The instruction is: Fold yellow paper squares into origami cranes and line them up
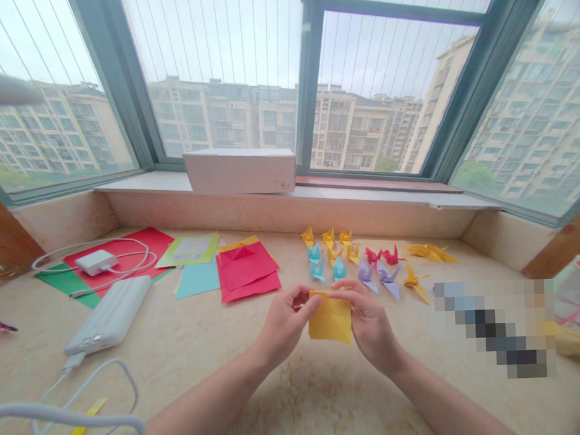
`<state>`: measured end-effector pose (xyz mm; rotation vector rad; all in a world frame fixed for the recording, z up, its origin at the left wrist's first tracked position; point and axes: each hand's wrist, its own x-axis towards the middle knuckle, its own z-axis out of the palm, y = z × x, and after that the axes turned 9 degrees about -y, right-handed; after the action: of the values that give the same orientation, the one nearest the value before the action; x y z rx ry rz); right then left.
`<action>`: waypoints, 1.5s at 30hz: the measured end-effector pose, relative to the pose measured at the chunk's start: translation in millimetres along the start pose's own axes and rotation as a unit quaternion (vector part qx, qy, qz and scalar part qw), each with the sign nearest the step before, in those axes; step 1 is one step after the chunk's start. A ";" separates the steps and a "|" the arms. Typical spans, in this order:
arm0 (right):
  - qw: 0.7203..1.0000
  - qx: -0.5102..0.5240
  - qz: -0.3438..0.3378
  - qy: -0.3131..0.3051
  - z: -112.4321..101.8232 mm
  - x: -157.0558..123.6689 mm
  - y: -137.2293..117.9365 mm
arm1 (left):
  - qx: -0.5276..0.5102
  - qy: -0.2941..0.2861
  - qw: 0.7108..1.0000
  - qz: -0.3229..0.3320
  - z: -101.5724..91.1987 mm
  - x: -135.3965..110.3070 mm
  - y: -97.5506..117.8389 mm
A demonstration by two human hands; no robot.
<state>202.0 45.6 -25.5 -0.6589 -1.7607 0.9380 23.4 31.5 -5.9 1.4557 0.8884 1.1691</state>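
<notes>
A folded yellow paper square (pixel 330 319) hangs just above the beige stone counter (pixel 277 383), held at its top edge by both hands. My left hand (pixel 285 322) pinches the upper left corner with thumb and fingers. My right hand (pixel 368 319) pinches the upper right part, fingers closed over the fold. Just beyond the hands stand several finished paper cranes (pixel 339 254) in yellow, light blue, purple and red.
Red folded sheets (pixel 247 270) and other coloured papers lie to the left. A white power bank (pixel 110 320) with cables and a white charger (pixel 96 261) sit further left. A white box (pixel 241 170) rests on the window sill.
</notes>
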 end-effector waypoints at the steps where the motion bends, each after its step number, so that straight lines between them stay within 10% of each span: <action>1: 0.999 0.026 0.019 0.018 0.3 1.0 -1.0 | 0.002 0.014 1.000 0.001 -0.2 1.1 -0.2; 12: 0.971 0.152 0.182 -0.012 2.4 6.8 -7.8 | -0.001 0.053 0.999 -0.013 0.1 1.0 0.6; 18: 0.981 0.103 0.153 0.052 -1.7 10.2 -5.8 | -0.059 -0.105 0.991 -0.055 5.3 -1.1 -5.0; 32: 0.973 0.143 0.161 -0.084 0.2 9.6 -7.9 | -0.062 -0.092 0.992 -0.055 3.9 -0.5 -0.5; 45: 0.966 0.165 0.196 -0.030 2.5 6.7 -12.8 | -0.013 -0.178 0.977 -0.113 5.3 -5.0 -1.8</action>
<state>197.1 43.0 -11.9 -0.7782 -1.4990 1.4987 27.3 25.8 -8.8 1.4425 0.7599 0.7207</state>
